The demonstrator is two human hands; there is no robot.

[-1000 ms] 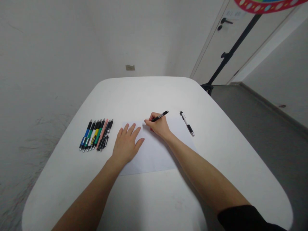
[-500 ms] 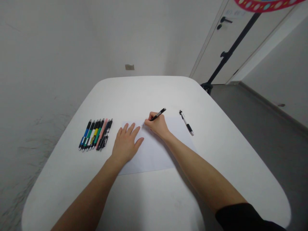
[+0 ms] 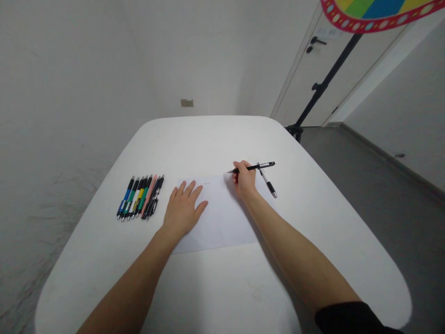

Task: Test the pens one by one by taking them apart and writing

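My left hand [image 3: 182,208] lies flat with fingers spread on the left part of a white sheet of paper [image 3: 222,218]. A black ballpoint pen [image 3: 266,165] is gripped in my right hand [image 3: 245,180], over the upper right of the sheet. Its tip points left, and its silver-clipped end sticks out to the right. Whether the tip touches the paper I cannot tell. A small dark mark [image 3: 207,183] shows near the sheet's top, right of my left fingertips. Just right of my right hand lies a white pen with a black grip [image 3: 267,181], partly behind the held pen.
Several pens in blue, green, white, yellow, pink and black [image 3: 141,197] lie side by side on the left of the white table [image 3: 208,144]. Past the table's right far corner rises a black stand [image 3: 323,86] with a colourful wheel [image 3: 378,16], before a door.
My right hand has moved right across the paper with the pen, which now lies flatter. The small mark it covered is now visible. My left hand stays in place; the view has tilted slightly.
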